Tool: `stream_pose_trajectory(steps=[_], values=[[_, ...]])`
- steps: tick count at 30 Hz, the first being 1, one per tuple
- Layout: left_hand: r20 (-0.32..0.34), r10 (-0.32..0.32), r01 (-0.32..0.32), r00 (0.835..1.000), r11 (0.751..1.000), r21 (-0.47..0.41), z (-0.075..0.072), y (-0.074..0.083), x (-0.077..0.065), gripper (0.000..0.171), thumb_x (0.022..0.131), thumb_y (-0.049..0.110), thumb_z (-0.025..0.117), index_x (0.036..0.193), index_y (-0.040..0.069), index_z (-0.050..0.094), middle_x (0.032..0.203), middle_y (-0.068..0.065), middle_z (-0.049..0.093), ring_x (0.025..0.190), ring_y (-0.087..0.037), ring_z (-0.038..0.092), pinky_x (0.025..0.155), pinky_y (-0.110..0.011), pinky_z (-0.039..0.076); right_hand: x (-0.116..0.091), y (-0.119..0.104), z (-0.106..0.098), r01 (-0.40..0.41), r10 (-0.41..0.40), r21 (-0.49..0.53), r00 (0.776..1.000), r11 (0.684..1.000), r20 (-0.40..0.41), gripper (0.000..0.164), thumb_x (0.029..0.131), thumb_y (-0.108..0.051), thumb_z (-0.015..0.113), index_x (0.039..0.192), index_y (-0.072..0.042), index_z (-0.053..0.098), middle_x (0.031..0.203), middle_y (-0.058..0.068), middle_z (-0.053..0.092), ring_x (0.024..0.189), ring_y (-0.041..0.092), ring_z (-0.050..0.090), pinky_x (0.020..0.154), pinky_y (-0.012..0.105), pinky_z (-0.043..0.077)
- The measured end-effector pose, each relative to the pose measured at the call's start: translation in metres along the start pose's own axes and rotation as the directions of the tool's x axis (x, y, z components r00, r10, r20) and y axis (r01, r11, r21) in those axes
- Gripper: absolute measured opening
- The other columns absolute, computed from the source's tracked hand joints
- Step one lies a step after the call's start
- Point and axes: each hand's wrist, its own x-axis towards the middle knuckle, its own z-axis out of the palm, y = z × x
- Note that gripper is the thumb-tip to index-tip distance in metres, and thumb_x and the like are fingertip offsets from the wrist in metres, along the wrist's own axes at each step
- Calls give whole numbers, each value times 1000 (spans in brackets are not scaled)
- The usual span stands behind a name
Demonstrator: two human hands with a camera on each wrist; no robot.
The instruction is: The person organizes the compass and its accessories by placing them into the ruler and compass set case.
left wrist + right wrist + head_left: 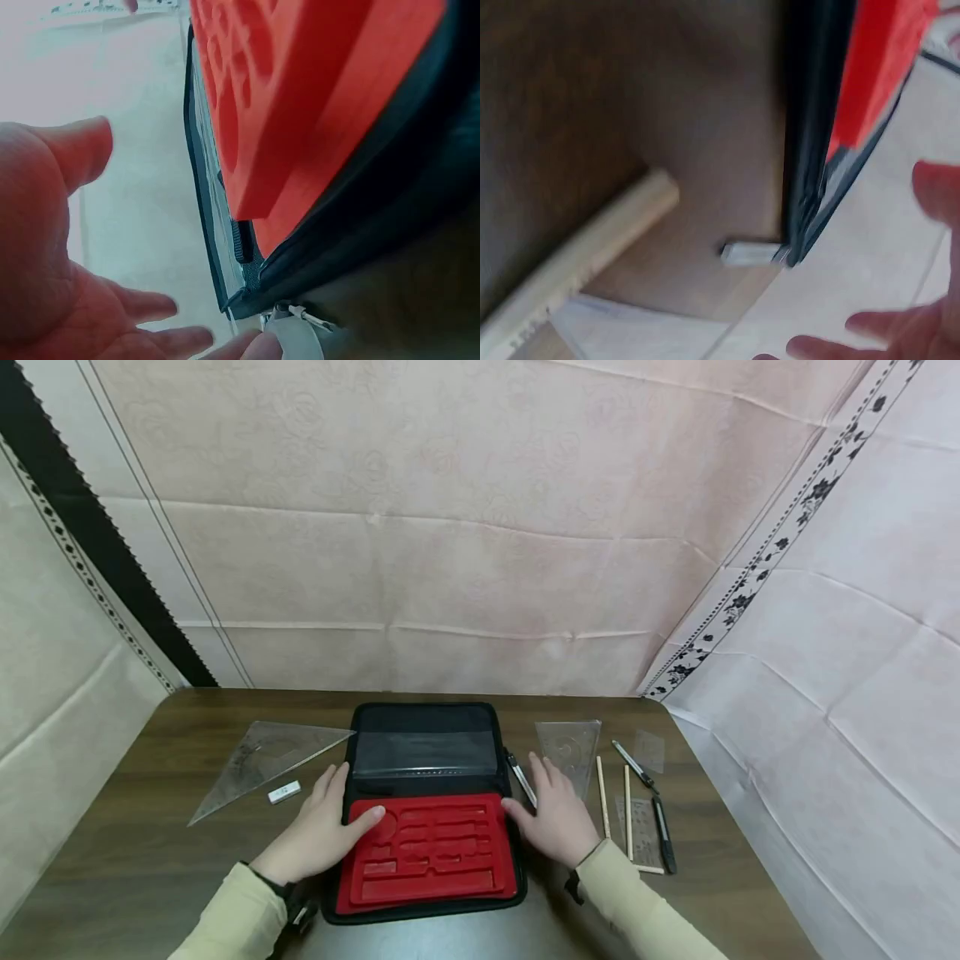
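Note:
A black zip case (427, 718) lies unfolded on the table, its lid flap with a clear pocket (426, 752) pointing away from me. Its lower half carries a red moulded insert (435, 887), whose shaped recesses look bare. My left hand (318, 831) is at the case's left edge, fingers spread and thumb over the insert's upper left corner. On the opposite side my right hand (558, 822) has its fingers extended, the thumb near the insert's right edge. In the wrist views, the left hand (45, 240) and right hand (922, 330) hold nothing.
Left of the case lie a large clear set square (255, 764) and a white eraser (284, 792). To the right are a smaller set square (570, 747), pencils (603, 797), a metal compass (633, 766), a black-handled tool (663, 835) and a stencil plate (647, 827). A silver tool (521, 779) lies beside the case.

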Motion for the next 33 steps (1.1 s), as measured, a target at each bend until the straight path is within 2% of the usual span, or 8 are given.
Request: stream_pose_trajectory(steps=[3, 5, 10, 15, 18, 22, 28, 33], values=[[-4, 1, -1, 1000, 999, 39, -1, -1, 7, 103, 88, 61, 57, 149, -9, 12, 150, -35, 14, 131, -57, 22, 98, -69, 27, 12, 16, -9, -34, 37, 75, 999, 997, -38, 80, 91, -44, 64, 148, 0, 30, 140, 28, 41, 125, 46, 43, 97, 58, 38], [-9, -10, 10, 1000, 996, 86, 0, -3, 10, 101, 88, 61, 57, 147, -10, 16, 147, -36, 20, 129, -57, 25, 98, -69, 26, 21, 29, -14, -72, 75, 81, 996, 994, -37, 78, 92, -40, 63, 145, 4, 29, 137, 32, 42, 122, 48, 45, 96, 57, 39], [-11, -44, 46, 999, 983, 180, -1, -7, 11, 94, 88, 60, 57, 145, -10, 28, 144, -38, 25, 126, -58, 25, 96, -71, 22, 38, 52, -22, -199, 197, 54, 979, 978, 55, 80, 94, -41, 60, 145, 9, 23, 136, 39, 36, 121, 54, 42, 94, 60, 39], [-49, -38, 48, 998, 970, 238, -1, -5, 15, 87, 88, 56, 61, 139, -10, 38, 139, -36, 32, 122, -55, 28, 94, -67, 23, 50, 57, -29, -292, 290, 3, 951, 957, 104, 91, 90, -47, 63, 144, 11, 20, 132, 43, 34, 118, 57, 41, 92, 61, 38], [-81, -19, 41, 997, 958, 282, -1, 0, 23, 84, 85, 52, 67, 132, -13, 44, 126, -33, 42, 111, -48, 36, 87, -60, 29, 56, 61, -27, -348, 347, -19, 930, 937, 119, 99, 86, -54, 66, 144, 11, 19, 126, 43, 33, 113, 56, 44, 88, 60, 42], [-88, -45, 70, 995, 948, 310, -3, 4, 35, 81, 81, 50, 73, 120, -16, 50, 106, -27, 50, 98, -41, 41, 80, -52, 32, 65, 69, -19, -410, 408, -14, 903, 912, 135, 112, 79, -59, 71, 144, 11, 13, 123, 43, 30, 107, 53, 50, 83, 56, 46], [-82, -115, 135, 990, 937, 322, -10, 8, 51, 66, 77, 51, 75, 99, -10, 60, 94, -23, 53, 97, -43, 44, 80, -53, 31, 78, 75, -16, -445, 450, -71, 881, 893, 144, 127, 73, -60, 76, 143, 17, 3, 127, 51, 24, 102, 51, 54, 80, 54, 49], [-89, -136, 158, 987, 933, 322, -12, 8, 61, 50, 74, 47, 79, 86, -1, 66, 93, -21, 58, 96, -42, 48, 79, -52, 31, 84, 70, -18, -467, 466, -23, 875, 884, 130, 127, 72, -54, 81, 144, 15, 2, 134, 51, 16, 106, 53, 53, 84, 54, 48]])
